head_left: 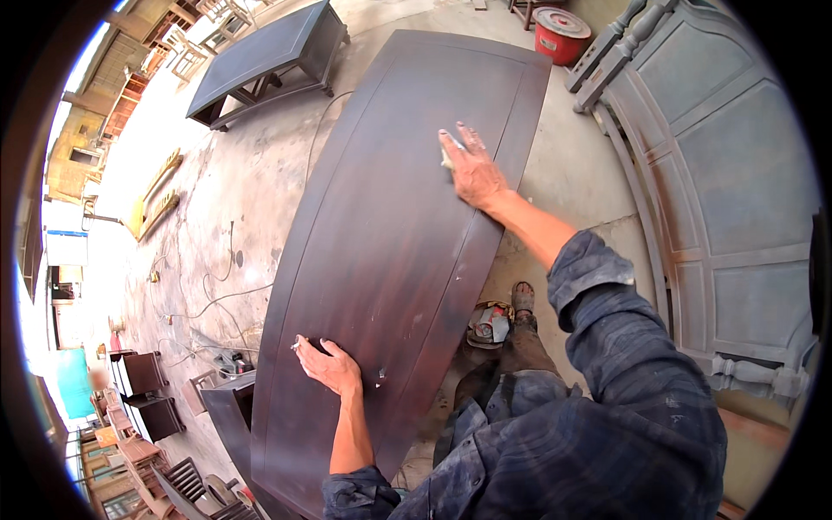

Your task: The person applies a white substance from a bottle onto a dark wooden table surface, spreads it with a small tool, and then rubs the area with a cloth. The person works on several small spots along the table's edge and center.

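Note:
A long dark brown tabletop (381,217) with grooved border lines stretches away in front of me. Near its right side my right hand (477,173) presses down with its fingers forward, a small pale piece (447,159) held under them; its kind is too small to make out. My left hand (332,367) rests on the nearer left part of the top, fingers stretched out and thumb apart. Whitish residue marks the fingertips of both hands. Small white specks (380,378) lie on the surface to the right of my left hand.
A dark low table (269,56) stands at the far left. Large grey-primed panels (719,156) with turned posts lean at the right. Beyond the top's far right corner sits a red bucket (560,36). Cables (221,299) run over the concrete floor. A bag (490,326) lies by my foot.

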Motion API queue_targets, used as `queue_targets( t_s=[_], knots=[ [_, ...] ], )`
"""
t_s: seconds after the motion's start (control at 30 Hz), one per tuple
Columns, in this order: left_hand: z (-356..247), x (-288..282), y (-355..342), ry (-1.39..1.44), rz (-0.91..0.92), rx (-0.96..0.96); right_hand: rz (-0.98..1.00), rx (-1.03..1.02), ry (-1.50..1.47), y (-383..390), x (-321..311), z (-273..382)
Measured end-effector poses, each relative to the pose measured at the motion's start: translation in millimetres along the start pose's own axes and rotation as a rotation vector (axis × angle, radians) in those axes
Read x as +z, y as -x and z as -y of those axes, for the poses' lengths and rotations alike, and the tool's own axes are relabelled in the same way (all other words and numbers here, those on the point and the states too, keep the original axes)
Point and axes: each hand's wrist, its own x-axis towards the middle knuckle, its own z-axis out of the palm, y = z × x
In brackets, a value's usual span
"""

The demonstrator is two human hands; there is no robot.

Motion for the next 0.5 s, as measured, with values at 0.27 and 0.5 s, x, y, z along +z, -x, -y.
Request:
queue_targets(
  t_s=[0.27,0.5],
  knots=[
    [10.9,-7.2,0.8,-0.021,-0.024,0.017,0.216,-0.055,-0.457,53.0,16.8,120.4],
    [5.9,-12.3,2.1,-0.011,-0.021,-0.006,0.109,-0.033,-0.39,-18.3,10.3,1.5]
  ],
)
